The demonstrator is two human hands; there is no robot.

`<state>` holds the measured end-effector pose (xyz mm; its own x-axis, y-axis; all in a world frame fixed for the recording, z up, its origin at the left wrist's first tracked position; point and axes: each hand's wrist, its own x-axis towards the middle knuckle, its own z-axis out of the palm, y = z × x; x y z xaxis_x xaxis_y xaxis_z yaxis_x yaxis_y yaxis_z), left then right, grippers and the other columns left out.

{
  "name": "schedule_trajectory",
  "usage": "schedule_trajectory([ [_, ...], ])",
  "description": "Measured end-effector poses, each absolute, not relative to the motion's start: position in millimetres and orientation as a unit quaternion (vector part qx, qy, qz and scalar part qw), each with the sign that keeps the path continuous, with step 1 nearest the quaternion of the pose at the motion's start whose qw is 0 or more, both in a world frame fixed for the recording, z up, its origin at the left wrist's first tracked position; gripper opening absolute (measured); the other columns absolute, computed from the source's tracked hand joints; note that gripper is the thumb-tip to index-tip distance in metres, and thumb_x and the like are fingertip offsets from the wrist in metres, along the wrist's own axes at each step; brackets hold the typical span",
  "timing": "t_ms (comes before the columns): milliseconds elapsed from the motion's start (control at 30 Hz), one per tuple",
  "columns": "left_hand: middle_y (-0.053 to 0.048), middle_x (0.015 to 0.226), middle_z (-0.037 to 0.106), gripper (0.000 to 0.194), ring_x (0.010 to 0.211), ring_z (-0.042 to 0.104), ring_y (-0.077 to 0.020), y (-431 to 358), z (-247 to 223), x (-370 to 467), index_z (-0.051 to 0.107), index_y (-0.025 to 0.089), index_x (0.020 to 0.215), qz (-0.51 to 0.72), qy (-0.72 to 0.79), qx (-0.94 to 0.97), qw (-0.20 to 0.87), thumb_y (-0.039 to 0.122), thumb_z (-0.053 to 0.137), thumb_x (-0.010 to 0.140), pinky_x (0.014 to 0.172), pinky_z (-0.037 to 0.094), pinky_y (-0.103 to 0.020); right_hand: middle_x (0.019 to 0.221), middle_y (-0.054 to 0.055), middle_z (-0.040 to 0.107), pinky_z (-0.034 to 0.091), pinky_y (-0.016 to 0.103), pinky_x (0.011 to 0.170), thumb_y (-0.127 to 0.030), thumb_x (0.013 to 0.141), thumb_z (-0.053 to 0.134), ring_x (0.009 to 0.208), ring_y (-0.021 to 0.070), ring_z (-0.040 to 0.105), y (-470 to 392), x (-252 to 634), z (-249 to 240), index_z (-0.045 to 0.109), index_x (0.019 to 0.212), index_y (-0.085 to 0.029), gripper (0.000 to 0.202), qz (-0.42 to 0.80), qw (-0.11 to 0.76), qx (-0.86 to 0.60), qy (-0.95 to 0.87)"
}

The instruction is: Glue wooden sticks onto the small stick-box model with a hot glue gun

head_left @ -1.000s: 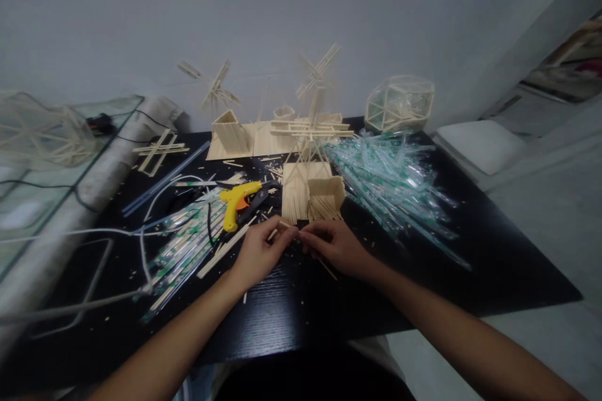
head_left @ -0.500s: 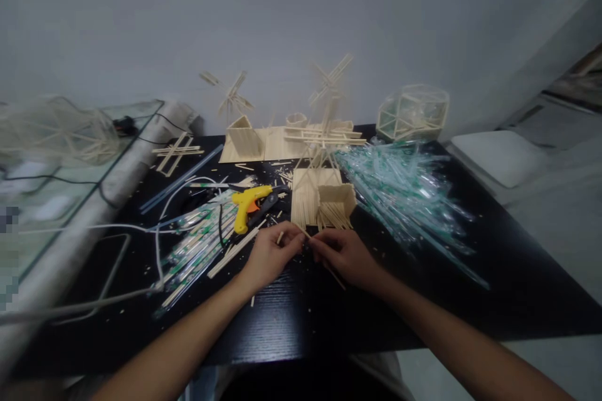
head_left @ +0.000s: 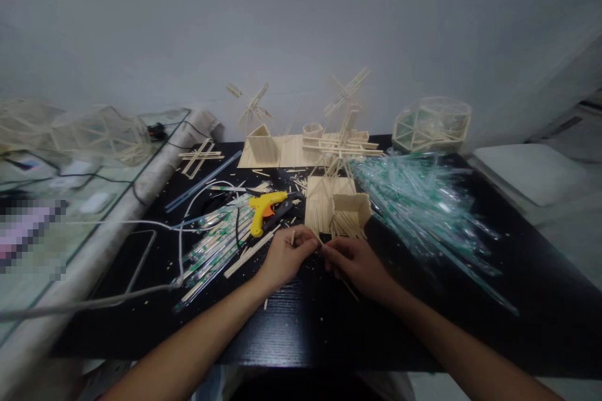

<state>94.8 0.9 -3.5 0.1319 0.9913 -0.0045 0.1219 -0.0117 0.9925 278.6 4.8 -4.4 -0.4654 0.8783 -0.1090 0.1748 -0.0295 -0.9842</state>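
Both hands meet over the black table, just in front of a wooden model. My left hand (head_left: 289,254) is closed on thin wooden sticks; a short end pokes up between its fingers. Fingers pinched together, my right hand (head_left: 355,261) grips a thin wooden stick (head_left: 350,290) that slants down below it. Another stick tip shows between the two hands. Beyond them stand a wooden base (head_left: 320,200) with loose sticks and an open wooden box (head_left: 352,208) holding sticks. A yellow glue gun (head_left: 258,213) lies left of the base.
Windmill-like stick models (head_left: 261,147) stand at the back. Packaged sticks (head_left: 216,244) lie left, with white cables (head_left: 181,244). Clear and green plastic wrappers (head_left: 423,200) pile up right, before a faceted stick frame (head_left: 433,125). A glass-topped surface (head_left: 70,213) is far left.
The view has shifted, so the table and everything on it appear farther right and slightly lower. Both hands keep their grip and stay close together.
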Motion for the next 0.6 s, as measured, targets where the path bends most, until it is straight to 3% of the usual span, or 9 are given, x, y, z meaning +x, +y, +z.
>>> schedule_trajectory([
  [367,-0.001,0.065,0.066,0.019,0.060,0.055,-0.0124,1.2,-4.8,94.0,0.068,0.015,0.070,0.433,0.481,0.562,0.515,0.030,0.066,0.081,0.059,0.040,-0.023,0.054,-0.001,0.055,0.036,0.023,0.049,-0.064,0.090,0.059,0.048,0.0108,0.048,7.8,279.5,-2.5,0.063,0.068,-0.017,0.052,0.616,0.275,-0.400,-0.621],
  [600,0.001,0.063,0.059,0.034,0.059,0.047,-0.0115,2.2,-10.9,91.6,0.067,0.014,0.075,0.407,0.469,0.607,0.496,0.045,0.064,0.090,0.058,0.035,-0.024,0.056,-0.001,0.056,0.038,0.024,0.049,-0.065,0.088,0.061,0.048,0.0108,0.048,6.5,279.7,-2.9,0.062,0.067,-0.018,0.052,0.600,0.285,-0.414,-0.623],
])
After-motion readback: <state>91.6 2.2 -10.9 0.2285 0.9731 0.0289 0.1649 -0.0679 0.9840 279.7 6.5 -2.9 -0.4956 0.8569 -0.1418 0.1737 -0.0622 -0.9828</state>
